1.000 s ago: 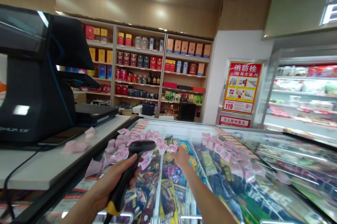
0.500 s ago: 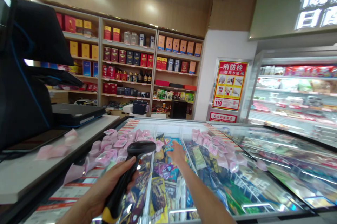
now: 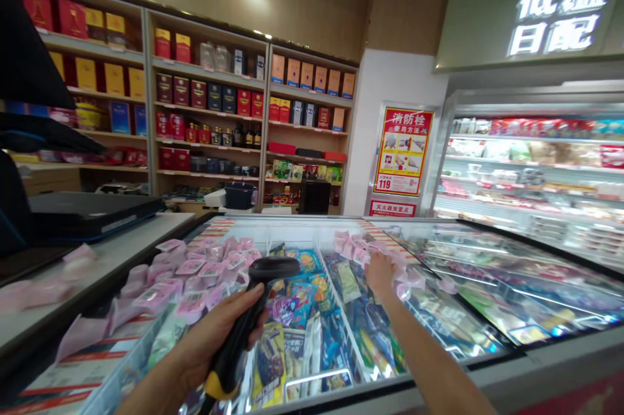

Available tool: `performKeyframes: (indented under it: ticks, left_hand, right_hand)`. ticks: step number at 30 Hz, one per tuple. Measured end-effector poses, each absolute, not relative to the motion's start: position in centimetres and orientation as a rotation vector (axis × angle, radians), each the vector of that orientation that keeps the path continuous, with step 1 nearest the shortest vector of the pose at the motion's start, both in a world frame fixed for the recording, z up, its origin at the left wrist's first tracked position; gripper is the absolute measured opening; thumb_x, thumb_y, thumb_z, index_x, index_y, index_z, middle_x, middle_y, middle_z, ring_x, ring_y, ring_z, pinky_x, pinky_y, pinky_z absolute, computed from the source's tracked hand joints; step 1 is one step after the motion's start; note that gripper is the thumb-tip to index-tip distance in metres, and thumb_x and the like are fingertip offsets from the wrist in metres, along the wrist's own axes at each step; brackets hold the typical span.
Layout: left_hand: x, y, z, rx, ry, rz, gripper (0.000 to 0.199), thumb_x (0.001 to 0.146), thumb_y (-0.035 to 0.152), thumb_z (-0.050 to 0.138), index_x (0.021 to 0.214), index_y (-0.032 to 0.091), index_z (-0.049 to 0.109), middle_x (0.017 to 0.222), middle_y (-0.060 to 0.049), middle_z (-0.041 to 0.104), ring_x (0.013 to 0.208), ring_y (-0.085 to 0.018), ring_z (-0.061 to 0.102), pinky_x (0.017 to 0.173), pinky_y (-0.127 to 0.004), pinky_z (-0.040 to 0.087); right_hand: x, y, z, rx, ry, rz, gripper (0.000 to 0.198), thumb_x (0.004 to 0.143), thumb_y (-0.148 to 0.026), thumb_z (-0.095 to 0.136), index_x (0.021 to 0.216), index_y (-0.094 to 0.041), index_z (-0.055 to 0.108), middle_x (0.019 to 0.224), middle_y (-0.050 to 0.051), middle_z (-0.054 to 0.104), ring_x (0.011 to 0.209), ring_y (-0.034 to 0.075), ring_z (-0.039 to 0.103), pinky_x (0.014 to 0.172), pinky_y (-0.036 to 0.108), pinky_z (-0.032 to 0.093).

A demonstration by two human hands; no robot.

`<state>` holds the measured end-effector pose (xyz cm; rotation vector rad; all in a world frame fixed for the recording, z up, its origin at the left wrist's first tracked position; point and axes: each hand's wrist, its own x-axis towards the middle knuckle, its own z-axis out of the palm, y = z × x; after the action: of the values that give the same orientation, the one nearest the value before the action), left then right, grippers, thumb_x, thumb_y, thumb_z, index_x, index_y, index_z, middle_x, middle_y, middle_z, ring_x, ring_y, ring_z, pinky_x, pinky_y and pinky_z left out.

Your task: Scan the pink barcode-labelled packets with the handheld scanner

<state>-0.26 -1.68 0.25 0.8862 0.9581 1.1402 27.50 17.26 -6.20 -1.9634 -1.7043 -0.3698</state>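
Over freezer glass (image 3: 280, 231), the left hand (image 3: 214, 327) is clasping a scanner (image 3: 244, 324). The right hand (image 3: 381, 275), grip unclear, is switching to one-o'clock pink labels (image 3: 359, 252).

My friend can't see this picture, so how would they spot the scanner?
Find the glass-topped freezer scattered with pink items. Over its near side, the left hand holds the scanner. Its black body and yellow-trimmed handle set it apart from the pink items behind.

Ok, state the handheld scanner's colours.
The scanner is black, with yellow low down; best in the head view.
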Motion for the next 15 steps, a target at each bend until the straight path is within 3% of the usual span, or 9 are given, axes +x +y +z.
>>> performKeyframes:
  ticks: [9, 15]
  left_hand:
    - [-0.5, -2.3, 1.0, 0.866, 1.035, 1.149, 0.03, 0.065, 0.042, 0.055, 0.077, 0.014, 0.055, 0.051, 0.003, 0.052, 0.039, -0.006, 0.042, 0.038, -0.017, 0.032]
    - [-1.3, -2.2, 0.5, 0.882, 0.987, 1.139, 0.029, 0.068, 0.041, 0.052, 0.08, 0.015, 0.056, 0.052, 0.003, 0.052, 0.04, -0.006, 0.043, 0.039, -0.017, 0.032]
  right_hand:
    - [27.4, 17.9, -5.0, -1.955, -1.776, -0.174, 0.021, 0.071, -0.015, 0.042, 0.079, -0.012, 0.061, 0.083, 0.016, 0.061, 0.088, 0.027, 0.053, 0.077, 0.042, 0.029]
    - [23.5, 18.0, -5.8, -1.874, -1.746, 0.194, 0.022, 0.067, -0.026, 0.044, 0.065, -0.014, 0.063, 0.071, 0.013, 0.064, 0.072, 0.023, 0.059, 0.059, 0.028, 0.039]
